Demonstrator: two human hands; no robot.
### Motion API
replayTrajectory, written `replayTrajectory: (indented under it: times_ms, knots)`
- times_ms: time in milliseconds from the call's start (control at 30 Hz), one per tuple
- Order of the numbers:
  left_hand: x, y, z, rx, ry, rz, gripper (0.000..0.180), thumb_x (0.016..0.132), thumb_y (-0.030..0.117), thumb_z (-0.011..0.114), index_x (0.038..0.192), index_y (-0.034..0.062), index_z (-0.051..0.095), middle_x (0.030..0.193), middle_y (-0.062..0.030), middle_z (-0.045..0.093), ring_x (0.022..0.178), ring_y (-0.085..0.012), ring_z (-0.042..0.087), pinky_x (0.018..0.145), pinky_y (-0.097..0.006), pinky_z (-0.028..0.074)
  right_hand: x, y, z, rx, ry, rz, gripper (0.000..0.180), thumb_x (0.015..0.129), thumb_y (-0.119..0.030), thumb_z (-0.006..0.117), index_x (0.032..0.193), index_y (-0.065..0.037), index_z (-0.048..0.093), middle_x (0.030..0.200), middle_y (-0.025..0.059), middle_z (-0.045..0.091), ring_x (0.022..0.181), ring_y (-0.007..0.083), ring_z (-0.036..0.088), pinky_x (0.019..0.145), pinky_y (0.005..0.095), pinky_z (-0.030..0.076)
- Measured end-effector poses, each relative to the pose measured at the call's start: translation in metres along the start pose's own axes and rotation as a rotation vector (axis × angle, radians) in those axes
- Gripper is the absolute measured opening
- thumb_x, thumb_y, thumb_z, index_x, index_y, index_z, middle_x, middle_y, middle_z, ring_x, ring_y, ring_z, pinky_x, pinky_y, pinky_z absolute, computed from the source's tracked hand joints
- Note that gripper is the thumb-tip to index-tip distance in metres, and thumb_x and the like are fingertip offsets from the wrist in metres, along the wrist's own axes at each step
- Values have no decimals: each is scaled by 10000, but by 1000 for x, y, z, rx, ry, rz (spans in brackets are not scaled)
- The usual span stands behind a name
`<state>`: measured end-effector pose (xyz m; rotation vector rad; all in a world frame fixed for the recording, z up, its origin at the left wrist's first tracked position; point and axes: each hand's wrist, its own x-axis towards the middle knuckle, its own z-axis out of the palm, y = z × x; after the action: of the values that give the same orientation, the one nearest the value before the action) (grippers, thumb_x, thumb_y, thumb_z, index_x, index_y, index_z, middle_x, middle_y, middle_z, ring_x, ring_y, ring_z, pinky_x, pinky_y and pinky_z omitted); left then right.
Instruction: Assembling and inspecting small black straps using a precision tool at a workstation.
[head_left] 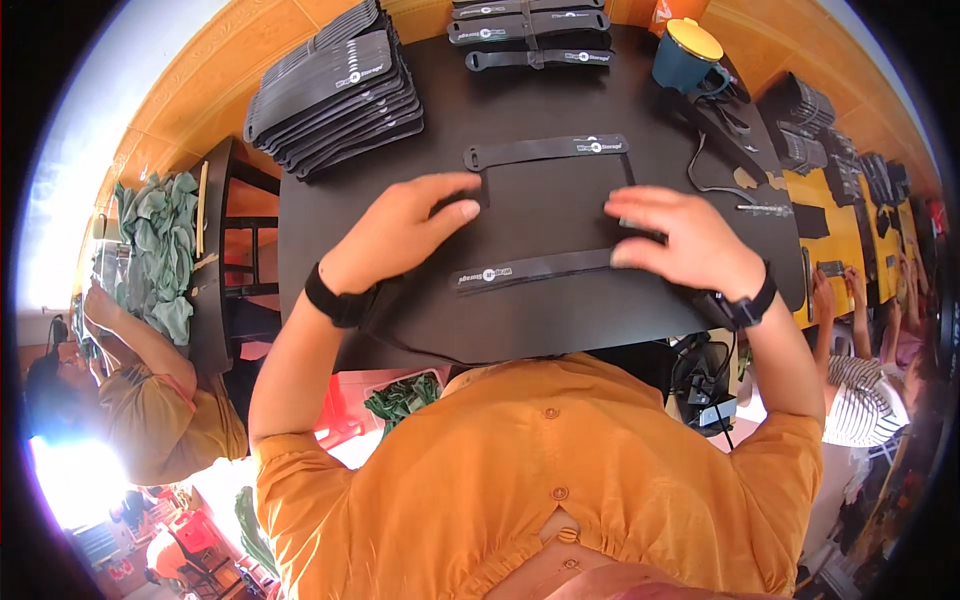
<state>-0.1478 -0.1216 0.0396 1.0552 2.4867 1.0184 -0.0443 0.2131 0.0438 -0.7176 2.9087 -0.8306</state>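
Observation:
Two flat black straps with white print lie in front of me on the dark table. The far strap (530, 152) has a slotted left end, and narrow dark strips or shadows run down from both its ends. My left hand (410, 220) is left of the gap between the straps, thumb apart from its fingers, with nothing visible between them. On the other side, my right hand (680, 235) hovers with fingers spread. Its lower fingers, slightly blurred, are by the right end of the near strap (535, 270). Both wrists wear black bands.
A tall stack of black straps (335, 95) stands at the far left of the table (400, 225). Tied strap bundles (530, 30) lie at the back. A blue mug with yellow lid (690, 55), loose straps and a pen (765, 210) are at right. Other people work on both sides.

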Motion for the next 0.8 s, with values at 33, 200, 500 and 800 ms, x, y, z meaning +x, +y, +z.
replayTrajectory:
  times_ms: [33,200,500,800]
  knots:
    - [-6,6,1,-18,-41,1,349,957,205,621,1261,32,611,1166,-132,677,967,-214,642,839,-303,495,-7,-8,4,13,-37,5,500,820,-413,734,1175,-66,674,1257,115,626,1072,326,637,897,380,529]
    - [-21,31,27,-93,-182,90,311,935,178,638,1206,26,624,1032,-127,686,874,-254,645,778,-332,508,-9,-18,26,-100,0,46,336,833,-273,717,1107,-86,666,1117,70,645,887,300,673,757,384,556]
    - [-9,42,35,-604,-207,-192,253,1003,219,545,1132,7,594,874,-43,629,757,-122,607,698,-260,493,24,-23,4,-8,489,-96,374,840,-158,723,1201,-125,632,1180,98,649,1052,308,640,849,344,542]
    - [38,51,34,-907,34,-106,315,1032,262,506,1207,11,580,939,-54,665,820,-123,634,752,-251,514,83,-40,2,957,302,279,295,951,-312,646,1075,-44,632,749,-9,616,446,23,433,389,188,293]
